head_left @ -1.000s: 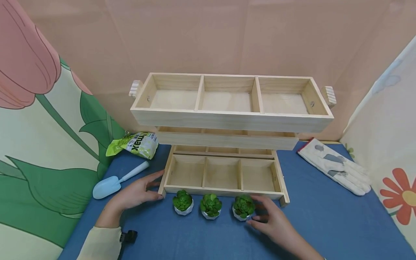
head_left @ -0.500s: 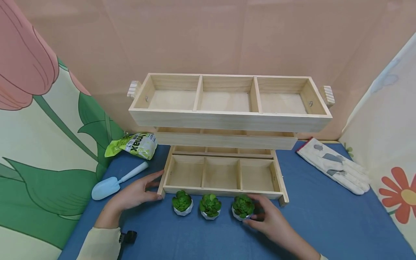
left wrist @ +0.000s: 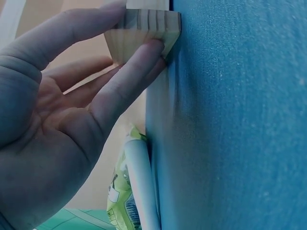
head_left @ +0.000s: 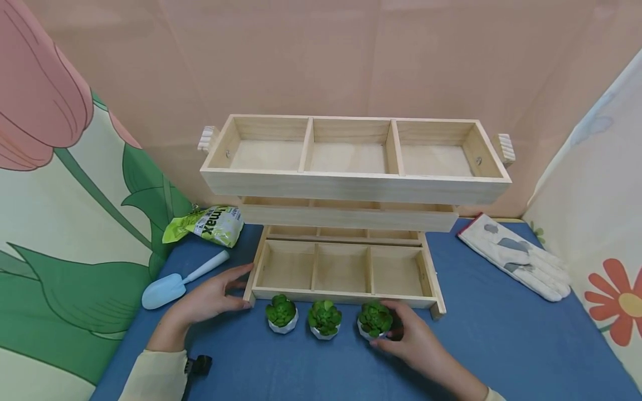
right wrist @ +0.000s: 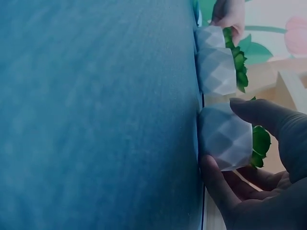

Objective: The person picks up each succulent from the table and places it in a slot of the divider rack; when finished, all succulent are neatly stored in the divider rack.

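Observation:
Three small green succulents in white faceted pots stand in a row before a tiered wooden planter stand [head_left: 356, 188]. My right hand [head_left: 418, 344] is at the right-hand potted succulent [head_left: 375, 318], whose pot [right wrist: 224, 139] sits on the cloth between thumb and fingers in the right wrist view. The middle succulent [head_left: 325, 318] and the left one [head_left: 281, 313] stand apart from it, untouched. At the stand's front left corner, my left hand [head_left: 214, 296] holds the wooden leg end [left wrist: 144, 29] between thumb and fingers.
Left of the stand lie a light blue trowel [head_left: 164, 290] and a green and white bag [head_left: 218, 224]. White work gloves [head_left: 516, 257] lie to the right. Blue cloth [head_left: 281, 373] covers the table. The stand's upper tier overhangs the lower boxes.
My right thumb has slid left along the front of the right-hand pot, and the fingers have come closer around it. My left hand, the stand and the succulents keep their places.

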A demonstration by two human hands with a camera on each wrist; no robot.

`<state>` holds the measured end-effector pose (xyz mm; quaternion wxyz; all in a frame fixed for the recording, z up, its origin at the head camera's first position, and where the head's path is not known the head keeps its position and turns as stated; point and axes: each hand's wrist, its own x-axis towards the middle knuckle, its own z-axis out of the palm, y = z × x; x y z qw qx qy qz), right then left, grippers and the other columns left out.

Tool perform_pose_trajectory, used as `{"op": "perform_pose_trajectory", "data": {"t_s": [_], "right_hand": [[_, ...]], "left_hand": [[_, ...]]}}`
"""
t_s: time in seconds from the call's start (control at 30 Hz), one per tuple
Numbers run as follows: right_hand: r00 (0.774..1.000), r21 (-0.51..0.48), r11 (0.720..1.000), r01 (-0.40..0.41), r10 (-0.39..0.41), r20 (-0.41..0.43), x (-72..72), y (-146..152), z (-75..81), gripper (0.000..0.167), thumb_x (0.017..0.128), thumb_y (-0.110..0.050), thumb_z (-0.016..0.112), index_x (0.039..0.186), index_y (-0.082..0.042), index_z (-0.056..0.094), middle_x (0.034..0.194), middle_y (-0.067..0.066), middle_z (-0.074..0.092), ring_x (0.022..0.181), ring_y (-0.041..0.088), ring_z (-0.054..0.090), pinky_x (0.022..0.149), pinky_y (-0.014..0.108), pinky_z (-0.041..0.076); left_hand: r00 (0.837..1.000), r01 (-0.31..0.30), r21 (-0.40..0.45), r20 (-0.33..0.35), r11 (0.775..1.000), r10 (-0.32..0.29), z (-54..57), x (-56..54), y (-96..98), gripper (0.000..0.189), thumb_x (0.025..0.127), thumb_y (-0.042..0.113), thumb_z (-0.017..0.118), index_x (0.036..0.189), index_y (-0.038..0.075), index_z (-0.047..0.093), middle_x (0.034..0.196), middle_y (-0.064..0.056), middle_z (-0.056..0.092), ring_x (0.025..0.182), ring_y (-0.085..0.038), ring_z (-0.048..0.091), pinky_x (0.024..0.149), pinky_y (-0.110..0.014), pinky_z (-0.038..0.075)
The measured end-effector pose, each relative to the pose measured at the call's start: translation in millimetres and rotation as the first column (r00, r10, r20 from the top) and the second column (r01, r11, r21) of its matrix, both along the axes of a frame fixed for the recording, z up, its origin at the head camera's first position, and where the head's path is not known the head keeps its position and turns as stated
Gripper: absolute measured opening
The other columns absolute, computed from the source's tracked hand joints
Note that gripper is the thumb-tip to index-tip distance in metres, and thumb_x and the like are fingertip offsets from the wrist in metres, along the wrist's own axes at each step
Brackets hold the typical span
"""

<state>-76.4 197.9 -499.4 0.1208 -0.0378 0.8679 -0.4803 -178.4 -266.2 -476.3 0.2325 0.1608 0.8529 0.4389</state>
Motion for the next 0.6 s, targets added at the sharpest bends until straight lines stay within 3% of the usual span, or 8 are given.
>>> {"op": "perform_pose_trajectory", "data": {"t_s": [0.3,0.6], "right_hand": [[1.000,0.006,1.000,0.001,-0.001,-0.017,-3.0,-0.7,-2.7,0.081,0.078,-0.025,0.097,0.145,-0.004,0.056,0.132,0.017,0.064,0.082,0.009,0.063,0.071,0.024,0.053],[1.000,-0.019,1.000,-0.017,0.017,-0.001,-5.5,-0.2,-3.5,0.077,0.079,-0.023,0.097,0.140,0.000,0.056,0.124,0.015,0.063,0.082,0.012,0.059,0.070,0.024,0.052]], "left_hand": [[1.000,0.005,0.005,-0.005,1.000,-0.005,-1.2,-0.3,-0.5,0.095,0.095,0.022,0.082,0.171,0.010,0.025,0.175,-0.025,0.025,0.149,-0.050,0.050,0.097,-0.035,0.058],[1.000,0.002,-0.001,-0.008,1.000,-0.002,-1.0,-0.1,-0.4,0.095,0.095,0.023,0.082,0.171,0.010,0.025,0.176,-0.025,0.024,0.149,-0.050,0.049,0.099,-0.039,0.058]]}}
